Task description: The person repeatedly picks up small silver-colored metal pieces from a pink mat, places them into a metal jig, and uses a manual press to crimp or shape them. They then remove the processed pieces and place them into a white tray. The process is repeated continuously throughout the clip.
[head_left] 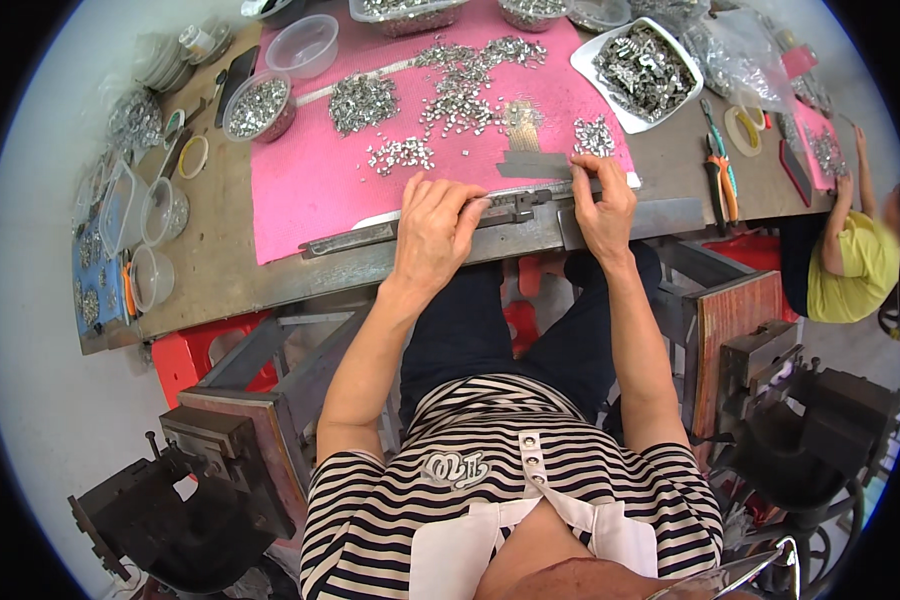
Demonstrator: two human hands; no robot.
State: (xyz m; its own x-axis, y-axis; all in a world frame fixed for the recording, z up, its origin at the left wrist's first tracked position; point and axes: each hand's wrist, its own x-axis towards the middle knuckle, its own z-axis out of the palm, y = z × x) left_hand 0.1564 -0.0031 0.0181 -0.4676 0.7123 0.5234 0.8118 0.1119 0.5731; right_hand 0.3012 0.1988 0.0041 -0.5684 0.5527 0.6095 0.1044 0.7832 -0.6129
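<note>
At the near edge of the pink mat [300, 190] a long dark metal bar fixture [350, 238] lies along the table edge. My left hand [432, 228] rests over it with fingers bent, thumb and forefinger brought together near the bar; what they pinch is too small to make out. My right hand [606, 212] is at the bar's right end, fingers curled with thumb and fingertips close together; any small piece between them is hidden. Just beyond sit grey flat strips [532, 165], next to a small heap of silver metal parts [594, 137].
More silver parts lie in piles [362, 103] on the mat. A clear bowl [260, 106] and a white tray [638, 75] hold metal parts. Orange-handled pliers [718, 180] lie right. A person in yellow [855, 265] works at far right. Dark machines [210, 500] stand below the table.
</note>
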